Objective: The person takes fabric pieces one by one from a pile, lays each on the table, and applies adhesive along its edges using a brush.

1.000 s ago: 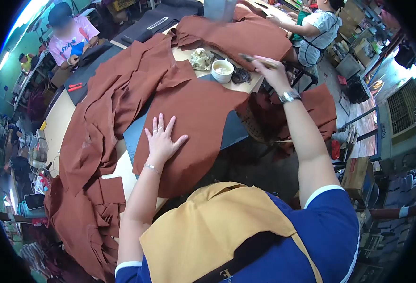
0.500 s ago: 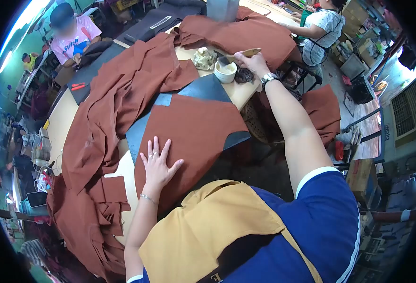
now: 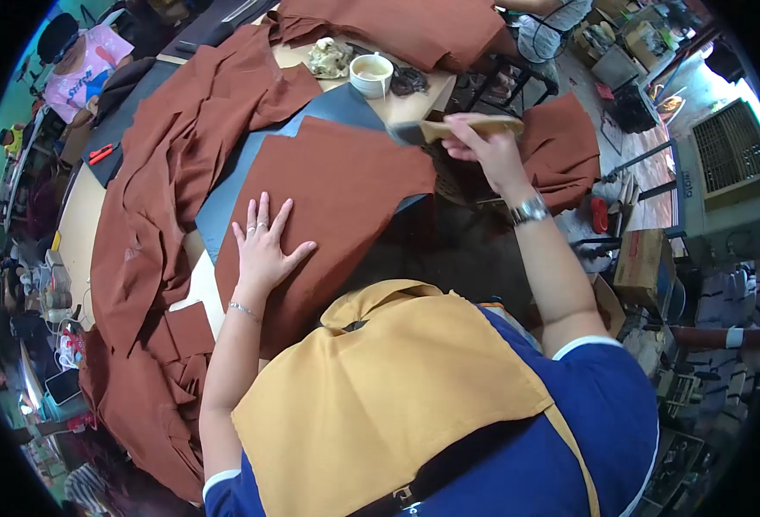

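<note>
L hand (image 3: pixel 263 252) lies flat, fingers spread, on the brown sheet (image 3: pixel 319 185), mid-frame. R hand (image 3: pixel 487 155) grips a brush (image 3: pixel 437 131) by its handle, right of mid-frame; tip's by the sheet's top edge, can't tell if touching. Blue-gray board (image 3: pixel 345 107) pokes out past the sheet's top & left edges. Cup (image 3: pixel 370 77)'s up top, near the table (image 3: pixel 410 105) edge. Open room's btw sheet & R arm (image 3: pixel 548 267).

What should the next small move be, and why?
Probably stroke the wooden-handled, dark-bristled brush along the flat, reddish-brown fabric panel: the right hand holds it with the bristles at the panel's far edge (contact unclear), and the left hand lies spread on the panel, which should keep it steady.
</note>
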The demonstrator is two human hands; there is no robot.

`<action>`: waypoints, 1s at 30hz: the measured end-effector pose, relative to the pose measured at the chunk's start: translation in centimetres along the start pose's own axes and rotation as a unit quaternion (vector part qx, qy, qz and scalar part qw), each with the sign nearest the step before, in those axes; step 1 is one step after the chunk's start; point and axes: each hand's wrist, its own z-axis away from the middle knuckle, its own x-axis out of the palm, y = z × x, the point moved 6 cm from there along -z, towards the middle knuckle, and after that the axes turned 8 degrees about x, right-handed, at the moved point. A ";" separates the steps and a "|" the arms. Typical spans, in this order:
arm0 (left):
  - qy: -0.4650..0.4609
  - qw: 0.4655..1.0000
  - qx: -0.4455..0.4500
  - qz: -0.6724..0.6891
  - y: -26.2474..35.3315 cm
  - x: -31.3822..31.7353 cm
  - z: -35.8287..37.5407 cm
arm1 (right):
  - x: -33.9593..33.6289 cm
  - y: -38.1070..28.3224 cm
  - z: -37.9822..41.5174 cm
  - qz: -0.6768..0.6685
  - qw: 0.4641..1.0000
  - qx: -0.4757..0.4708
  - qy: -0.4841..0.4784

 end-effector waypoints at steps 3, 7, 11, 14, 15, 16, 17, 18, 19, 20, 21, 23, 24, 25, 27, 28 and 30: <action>0.005 0.999 0.031 0.005 1.4 0.4 -1.9 | -3.2 1.6 3.8 0.098 0.992 -0.069 0.026; 0.001 1.000 0.029 0.001 1.3 0.6 -1.9 | -2.2 2.9 7.3 0.321 0.940 -0.097 0.066; 0.000 1.000 0.029 -0.003 1.0 0.5 -1.3 | 0.2 3.2 7.2 0.332 0.914 -0.230 0.047; 0.000 1.000 0.030 0.000 0.9 0.5 -1.3 | 0.4 2.6 7.2 0.386 0.901 -0.198 0.023; -0.001 1.000 0.029 0.002 1.0 0.5 -1.3 | -0.2 1.8 7.4 0.415 0.892 -0.178 0.021; -0.001 1.000 0.027 0.005 1.0 0.4 -1.3 | -0.4 1.2 7.4 0.445 0.881 -0.160 0.018; 0.001 1.000 0.027 0.004 1.0 0.5 -1.3 | -0.3 0.3 7.5 0.446 0.876 -0.180 0.026; 0.002 1.000 0.027 0.002 1.0 0.5 -1.4 | 0.1 0.4 7.2 0.420 0.887 -0.190 0.025; 0.003 1.000 0.028 0.001 1.0 0.6 -1.5 | 0.8 0.8 6.6 0.393 0.897 -0.200 0.024; 0.003 1.000 0.030 0.001 1.0 0.7 -1.7 | 1.5 1.0 6.2 0.366 0.906 -0.210 0.024; 0.003 1.000 0.031 0.000 1.0 0.8 -1.8 | 2.3 1.6 5.9 0.346 0.923 -0.170 -0.002; -0.001 0.999 0.034 -0.005 0.8 0.7 -2.1 | 1.7 1.9 5.8 0.348 0.926 -0.143 -0.024; -0.004 0.999 0.035 -0.007 0.9 0.6 -2.3 | 1.0 2.0 5.7 0.350 0.927 -0.130 -0.036; -0.006 0.999 0.036 -0.008 0.9 0.6 -2.6 | 0.1 0.9 5.8 0.409 0.900 -0.148 -0.020; -0.003 0.999 0.046 -0.011 0.9 0.6 -3.3 | -0.1 -0.1 5.8 0.432 0.889 -0.154 -0.004; -0.003 0.998 0.054 -0.014 0.9 0.6 -3.6 | 0.3 -0.2 5.7 0.409 0.898 -0.164 -0.002; -0.024 0.998 0.058 -0.022 1.0 0.7 -4.6 | 2.4 0.7 5.2 0.350 0.920 -0.169 -0.052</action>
